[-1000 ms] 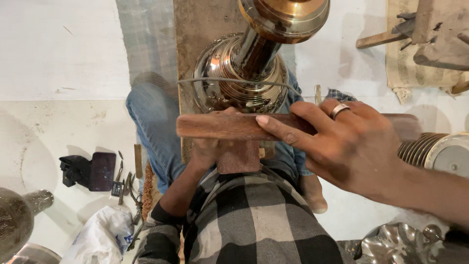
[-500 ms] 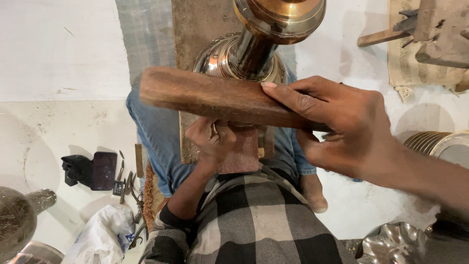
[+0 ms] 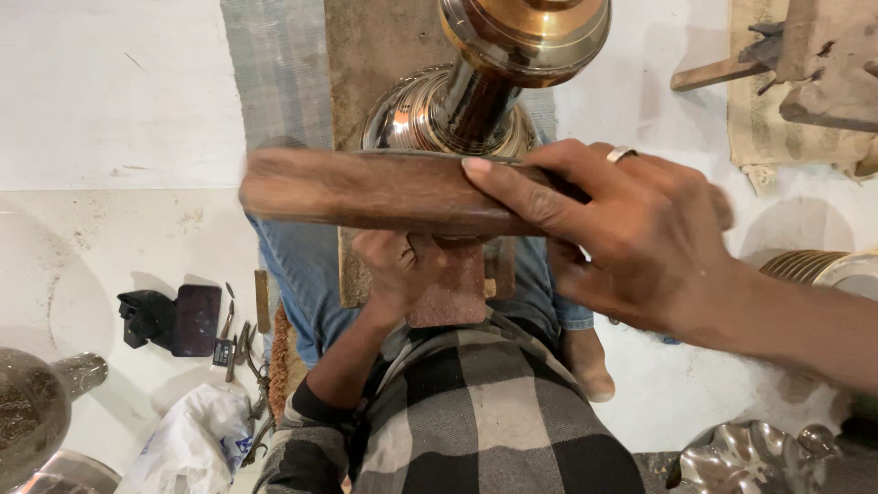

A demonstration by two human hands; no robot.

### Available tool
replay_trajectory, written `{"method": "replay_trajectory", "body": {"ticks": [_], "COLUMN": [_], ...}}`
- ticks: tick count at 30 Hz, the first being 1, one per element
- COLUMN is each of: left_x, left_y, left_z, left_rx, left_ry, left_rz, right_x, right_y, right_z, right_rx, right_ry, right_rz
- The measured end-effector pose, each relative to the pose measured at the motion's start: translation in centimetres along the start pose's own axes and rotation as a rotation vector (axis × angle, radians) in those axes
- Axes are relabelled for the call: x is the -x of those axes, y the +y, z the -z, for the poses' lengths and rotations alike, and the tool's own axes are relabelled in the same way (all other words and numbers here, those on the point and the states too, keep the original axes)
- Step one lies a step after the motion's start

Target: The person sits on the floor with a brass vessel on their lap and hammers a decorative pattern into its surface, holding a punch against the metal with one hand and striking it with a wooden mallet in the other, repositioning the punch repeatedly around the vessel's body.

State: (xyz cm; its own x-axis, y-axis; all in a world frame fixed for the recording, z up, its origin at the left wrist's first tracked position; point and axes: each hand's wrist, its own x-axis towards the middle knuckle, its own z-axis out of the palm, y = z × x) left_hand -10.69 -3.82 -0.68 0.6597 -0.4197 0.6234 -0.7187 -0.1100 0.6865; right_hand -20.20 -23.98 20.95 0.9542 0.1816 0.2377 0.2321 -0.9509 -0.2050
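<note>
The right hand [image 3: 640, 233] comes in from 3 o'clock and grips a long wooden bat [image 3: 384, 190], fingers [image 3: 521, 187] wrapped and clamped on its right end, a ring [image 3: 621, 154] on one finger. The bat lies level across the middle of the view and is blurred; its free left end reaches toward 9 o'clock, out over a knee in blue jeans [image 3: 297, 274]. Below it, at centre, the left hand [image 3: 402, 265] is closed with fingers together on a small reddish wood block [image 3: 453, 288], just under the bat's lower edge; whether bat and block touch cannot be told.

At 12 o'clock stands a polished brass vessel [image 3: 476, 91], its wide base just behind the bat's upper edge and its upper part close to the camera. It rests on a brown board [image 3: 375, 46] beside grey cloth [image 3: 274, 73].

The floor [image 3: 110, 91] is pale and open at 10 o'clock. At 8 o'clock lie a dark tool [image 3: 174, 318], small metal bits and a white bag [image 3: 187, 439], with a dull metal pot [image 3: 37, 412] at the left edge. At 1 to 2 o'clock wooden pieces [image 3: 805, 55] sit on sacking; at 3 o'clock a ribbed metal rim [image 3: 805, 265] shows behind the right arm, and at 5 o'clock a scalloped shiny dish [image 3: 741, 457]. A checked shirt [image 3: 485, 412] fills 6 o'clock.
</note>
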Motion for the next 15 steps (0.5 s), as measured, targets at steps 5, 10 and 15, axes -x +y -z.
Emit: {"method": "replay_trajectory", "body": {"ticks": [5, 10, 15], "left_x": [0.1, -0.3, -1.6], "left_y": [-0.8, -1.7, -2.4], "left_z": [0.0, 0.5, 0.6], "left_rx": [-0.047, 0.034, 0.059], "left_ry": [-0.041, -0.154, -0.26], "left_rz": [0.027, -0.096, -0.17], "right_x": [1.0, 2.7, 4.8], "right_y": [0.1, 0.3, 1.2], "right_z": [-0.6, -1.1, -2.7], "right_rx": [-0.087, 0.009, 0.075], "right_ry": [0.083, -0.031, -0.082], "right_rz": [0.015, -0.095, -0.149]}}
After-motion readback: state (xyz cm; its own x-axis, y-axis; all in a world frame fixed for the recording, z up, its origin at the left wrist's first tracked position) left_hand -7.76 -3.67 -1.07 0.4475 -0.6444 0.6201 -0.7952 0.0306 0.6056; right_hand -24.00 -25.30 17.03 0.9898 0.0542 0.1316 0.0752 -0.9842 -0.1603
